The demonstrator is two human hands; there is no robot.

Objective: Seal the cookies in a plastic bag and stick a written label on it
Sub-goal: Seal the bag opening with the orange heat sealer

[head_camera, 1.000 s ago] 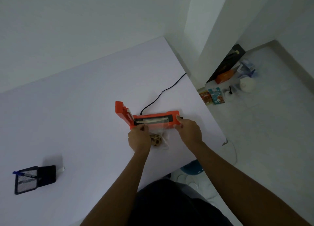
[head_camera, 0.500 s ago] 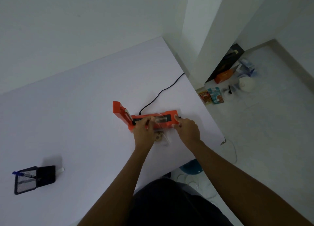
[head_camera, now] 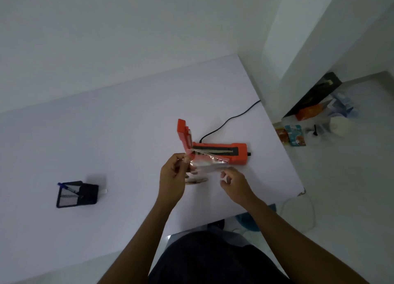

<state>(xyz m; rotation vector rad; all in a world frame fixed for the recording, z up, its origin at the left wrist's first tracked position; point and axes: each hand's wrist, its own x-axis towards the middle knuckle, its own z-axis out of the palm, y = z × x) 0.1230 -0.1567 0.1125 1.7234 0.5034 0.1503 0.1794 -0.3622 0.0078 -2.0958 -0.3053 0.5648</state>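
A clear plastic bag (head_camera: 207, 165) hangs in the air just in front of the orange heat sealer (head_camera: 219, 152), whose lid stands raised at its left end. My left hand (head_camera: 173, 177) pinches the bag's upper left corner. My right hand (head_camera: 233, 182) holds the bag's right edge between thumb and fingers. The cookies (head_camera: 197, 180) show as a brown shape at the bottom of the bag, partly hidden behind my left hand.
A black power cord (head_camera: 230, 120) runs from the sealer off the white table's (head_camera: 128, 123) right edge. A black mesh pen holder (head_camera: 75, 194) with a blue pen lies at the left. Boxes and packets lie on the floor at right.
Both hands have lifted the bag off the sealer's strip and pulled it toward me. The sealer lid stays raised.
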